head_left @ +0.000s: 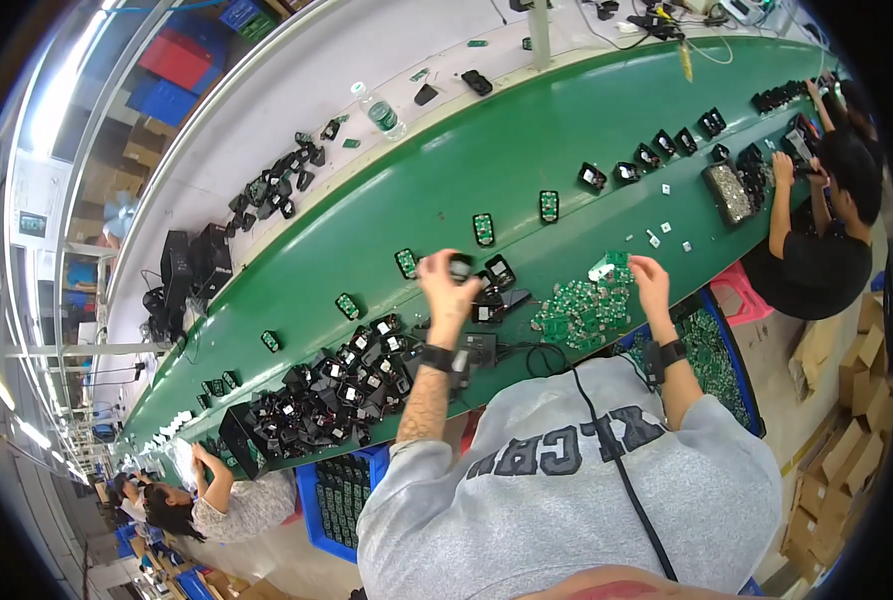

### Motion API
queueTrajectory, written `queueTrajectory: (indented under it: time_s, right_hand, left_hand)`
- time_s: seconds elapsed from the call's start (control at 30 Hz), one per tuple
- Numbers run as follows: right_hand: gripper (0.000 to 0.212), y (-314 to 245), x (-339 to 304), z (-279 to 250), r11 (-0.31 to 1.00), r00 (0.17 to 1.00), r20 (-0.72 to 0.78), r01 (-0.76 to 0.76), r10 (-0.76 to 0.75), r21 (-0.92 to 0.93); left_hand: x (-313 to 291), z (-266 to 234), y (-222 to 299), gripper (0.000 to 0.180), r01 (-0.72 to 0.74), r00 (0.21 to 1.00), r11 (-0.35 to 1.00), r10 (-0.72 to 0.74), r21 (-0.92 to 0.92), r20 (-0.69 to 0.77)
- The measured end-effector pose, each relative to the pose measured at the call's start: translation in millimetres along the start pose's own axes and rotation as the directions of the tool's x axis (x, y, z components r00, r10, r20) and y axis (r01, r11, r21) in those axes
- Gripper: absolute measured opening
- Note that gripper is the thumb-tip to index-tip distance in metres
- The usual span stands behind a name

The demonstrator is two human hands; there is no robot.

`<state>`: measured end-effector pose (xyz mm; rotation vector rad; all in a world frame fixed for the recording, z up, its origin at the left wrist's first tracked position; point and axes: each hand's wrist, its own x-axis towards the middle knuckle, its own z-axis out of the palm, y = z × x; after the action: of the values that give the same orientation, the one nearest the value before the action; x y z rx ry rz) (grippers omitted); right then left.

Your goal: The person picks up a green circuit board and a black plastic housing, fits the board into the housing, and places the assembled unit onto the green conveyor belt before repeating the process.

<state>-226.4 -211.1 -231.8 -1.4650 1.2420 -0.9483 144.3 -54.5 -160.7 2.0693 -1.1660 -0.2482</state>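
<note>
My left hand [444, 288] is raised over the green belt, its fingers closed round a small black plastic housing [461, 267]. More black housings [499, 270] lie just beside that hand. To the right, the thumb and fingers of my right hand [652, 284] are pinched at the edge of a small green circuit board [616, 260]. Below it spreads a loose heap of green and white circuit boards [578, 312]. A large pile of black housings [331, 385] with white labels lies to the left of my left forearm.
Housings with green boards [482, 229] stand in a spaced row along the green belt [386, 190]. Blue crates [311, 500] sit below the near edge. Cables [541, 350] run close to my body. Co-workers [826, 220] sit at both sides. A plastic bottle [378, 110] stands on the far ledge.
</note>
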Motion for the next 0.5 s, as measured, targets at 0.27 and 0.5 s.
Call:
queueTrajectory:
  time_s: [0.27, 0.5]
  right_hand:
    - [0.022, -24.9, -0.9, 45.9, 0.977, 0.986, 0.099, 0.147, -0.133, -0.152]
    - [0.021, -11.8, 4.6, -6.6, 0.972, 0.991, -0.056, 0.11, -0.124, -0.209]
  left_hand:
    - [-14.9, 129.6, 76.7, 0.066, -0.288, 0.891, 0.921, 0.158, 0.261, 0.425]
    - [-20.6, 122.1, 85.2, 0.058, -0.328, 0.916, 0.897, 0.225, 0.297, 0.331]
